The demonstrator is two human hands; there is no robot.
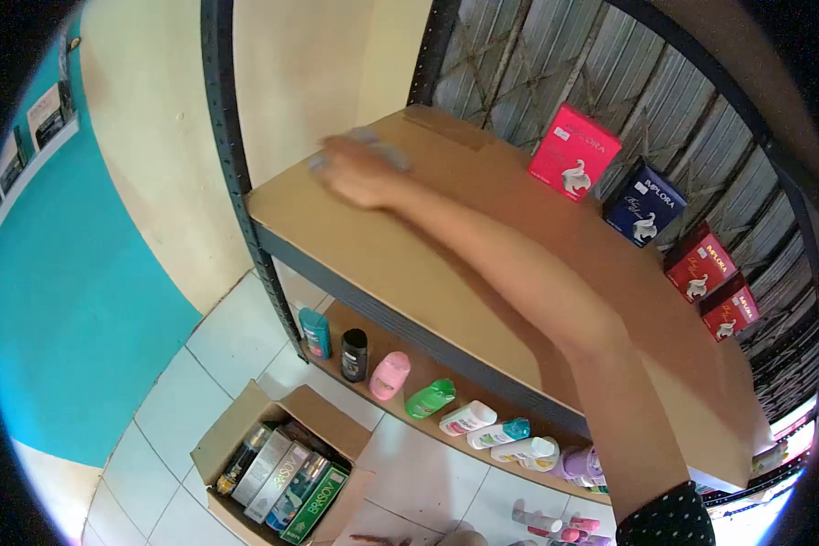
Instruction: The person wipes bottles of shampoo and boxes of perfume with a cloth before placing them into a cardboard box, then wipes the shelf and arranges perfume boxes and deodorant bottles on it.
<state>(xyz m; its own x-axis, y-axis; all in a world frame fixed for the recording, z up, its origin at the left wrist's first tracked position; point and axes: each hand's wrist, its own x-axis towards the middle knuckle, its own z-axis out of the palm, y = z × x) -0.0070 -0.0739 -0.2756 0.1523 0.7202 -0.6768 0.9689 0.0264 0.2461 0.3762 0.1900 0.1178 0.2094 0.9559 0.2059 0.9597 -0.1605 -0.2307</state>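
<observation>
Flat brown shelf board: free surface on both sides of the right forearm, which bars it diagonally. Far edge: glossy red box, dark-blue box, two darker-red boxes, close-set. Left front corner: black perforated metal post. Lower brown shelf: row of coloured plastic bottles, gapped left, crowded right.

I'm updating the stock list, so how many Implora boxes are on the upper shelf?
4, left to right along the upper shelf: the pink-red box, the dark blue box, the larger red box, the smaller red box. Others may be hidden behind them.
</observation>
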